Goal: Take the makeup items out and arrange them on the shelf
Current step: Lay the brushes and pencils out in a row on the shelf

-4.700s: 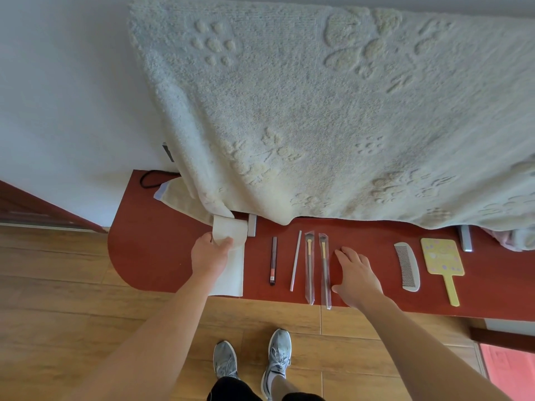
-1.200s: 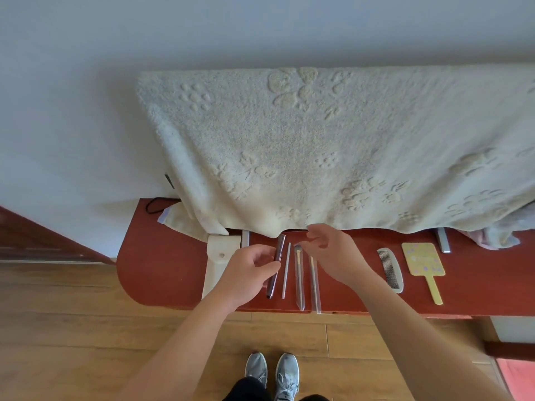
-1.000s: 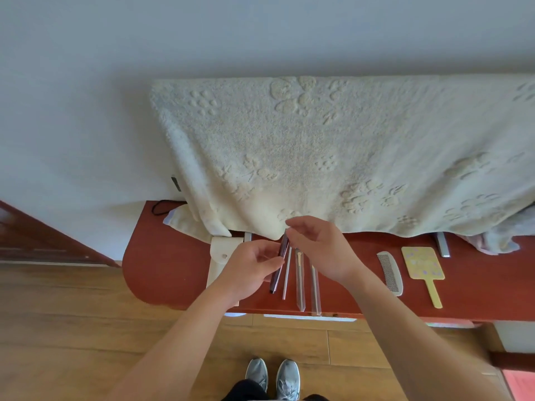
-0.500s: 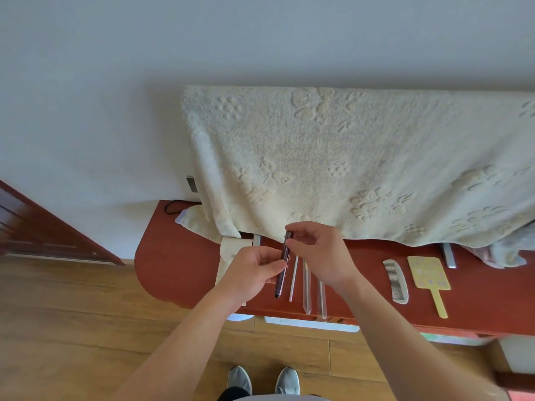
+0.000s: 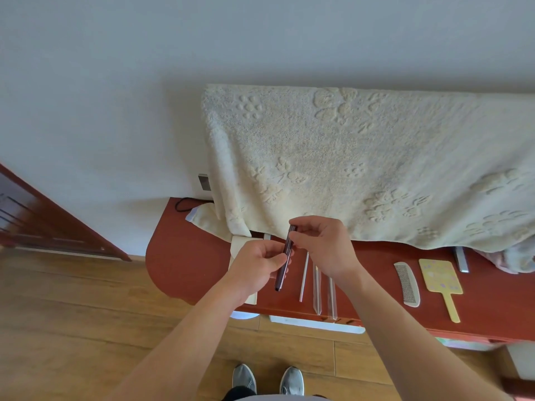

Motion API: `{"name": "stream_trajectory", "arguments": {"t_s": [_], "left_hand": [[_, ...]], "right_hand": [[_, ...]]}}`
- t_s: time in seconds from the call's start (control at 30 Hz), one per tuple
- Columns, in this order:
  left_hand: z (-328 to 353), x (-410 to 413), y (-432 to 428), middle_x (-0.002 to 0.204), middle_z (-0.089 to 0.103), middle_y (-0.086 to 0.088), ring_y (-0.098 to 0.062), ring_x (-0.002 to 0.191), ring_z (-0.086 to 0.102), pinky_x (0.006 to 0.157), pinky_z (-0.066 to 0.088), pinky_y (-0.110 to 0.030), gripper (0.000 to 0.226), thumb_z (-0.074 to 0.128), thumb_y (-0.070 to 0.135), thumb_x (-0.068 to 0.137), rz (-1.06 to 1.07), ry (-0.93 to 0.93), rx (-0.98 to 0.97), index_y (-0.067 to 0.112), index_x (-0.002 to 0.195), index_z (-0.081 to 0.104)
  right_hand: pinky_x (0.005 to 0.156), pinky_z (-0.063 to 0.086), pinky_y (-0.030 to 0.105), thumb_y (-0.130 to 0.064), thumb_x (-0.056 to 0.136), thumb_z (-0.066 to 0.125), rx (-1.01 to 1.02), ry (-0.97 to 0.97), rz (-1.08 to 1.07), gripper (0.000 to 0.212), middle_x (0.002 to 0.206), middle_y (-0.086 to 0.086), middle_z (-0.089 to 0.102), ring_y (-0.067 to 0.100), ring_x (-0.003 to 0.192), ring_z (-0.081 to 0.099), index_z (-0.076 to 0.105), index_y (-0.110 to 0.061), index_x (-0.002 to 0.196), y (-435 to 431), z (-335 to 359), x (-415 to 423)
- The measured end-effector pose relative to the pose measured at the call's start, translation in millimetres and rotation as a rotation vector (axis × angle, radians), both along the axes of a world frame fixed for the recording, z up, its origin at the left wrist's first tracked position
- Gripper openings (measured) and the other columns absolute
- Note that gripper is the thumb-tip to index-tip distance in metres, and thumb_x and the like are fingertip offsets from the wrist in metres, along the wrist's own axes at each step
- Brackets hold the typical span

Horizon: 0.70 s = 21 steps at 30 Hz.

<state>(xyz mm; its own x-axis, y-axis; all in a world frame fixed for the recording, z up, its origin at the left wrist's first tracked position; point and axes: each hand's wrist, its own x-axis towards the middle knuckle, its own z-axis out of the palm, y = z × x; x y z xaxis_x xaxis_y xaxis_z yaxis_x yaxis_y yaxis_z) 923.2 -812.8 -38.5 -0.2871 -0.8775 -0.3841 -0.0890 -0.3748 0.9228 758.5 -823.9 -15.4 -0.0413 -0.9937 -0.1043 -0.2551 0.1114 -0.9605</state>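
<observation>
The left hand (image 5: 256,266) is gripping a dark makeup pen (image 5: 284,260) around its middle, fingers curled round the barrel. The right hand (image 5: 322,246) is pinching the pen's upper end between thumb and fingertips, the other fingers loosely bent. The pen is slanting steeply between the two hands, lower tip pointing toward the person, over the red shelf (image 5: 185,256) (whether the tip is touching the wood cannot be told).

Under the left hand a cream pouch (image 5: 239,243) is lying on the shelf, showing above the knuckles and below the wrist. Just below the right hand a thin white stick (image 5: 304,276) is lying lengthwise. Beside it, under the right wrist, two makeup brushes in clear sleeves (image 5: 317,287) are lying parallel, their ends reaching the shelf's front edge. Well to the right of the right forearm a pale comb (image 5: 406,285) and a yellow hand mirror (image 5: 440,280) are lying side by side, apart from each other.

A cream towel (image 5: 362,169) with raised flower patterns is hanging behind both hands, its lower edge draping onto the shelf's back. Below the forearms a pair of grey shoes (image 5: 244,377) is standing on the wooden floor (image 5: 72,314).
</observation>
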Motion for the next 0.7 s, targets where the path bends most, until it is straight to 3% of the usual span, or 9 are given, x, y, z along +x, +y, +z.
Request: {"name": "stream_trajectory", "arguments": {"t_s": [0.33, 0.57, 0.7], "left_hand": [[4, 16, -3, 0.079, 0.069, -0.004, -0.019, 0.072, 0.066, 0.070, 0.055, -0.031, 0.023, 0.053, -0.002, 0.098, -0.033, -0.044, -0.001, 0.009, 0.093, 0.073], [8, 25, -6, 0.081, 0.067, -0.008, -0.018, 0.071, 0.065, 0.071, 0.056, -0.029, 0.021, 0.052, -0.002, 0.098, -0.072, -0.060, 0.002, 0.003, 0.099, 0.072], [7, 32, -9, 0.082, 0.068, -0.008, -0.020, 0.074, 0.065, 0.080, 0.057, -0.038, 0.020, 0.052, -0.002, 0.098, -0.101, -0.086, -0.001, 0.000, 0.105, 0.071]], "right_hand": [[0.076, 0.057, 0.028, -0.003, 0.081, 0.072, 0.007, -0.039, -0.034, 0.020, 0.078, -0.003, 0.073, 0.015, 0.075, 0.070, 0.075, -0.015, 0.096, -1, -4, 13], [0.074, 0.056, 0.024, -0.002, 0.081, 0.074, 0.004, -0.101, -0.062, 0.018, 0.078, -0.003, 0.072, 0.014, 0.075, 0.070, 0.074, -0.017, 0.092, 0, -2, 21], [0.076, 0.058, 0.031, -0.002, 0.081, 0.074, 0.026, -0.130, -0.083, 0.017, 0.082, 0.005, 0.073, 0.018, 0.076, 0.069, 0.074, -0.013, 0.094, 0, -6, 26]]}}
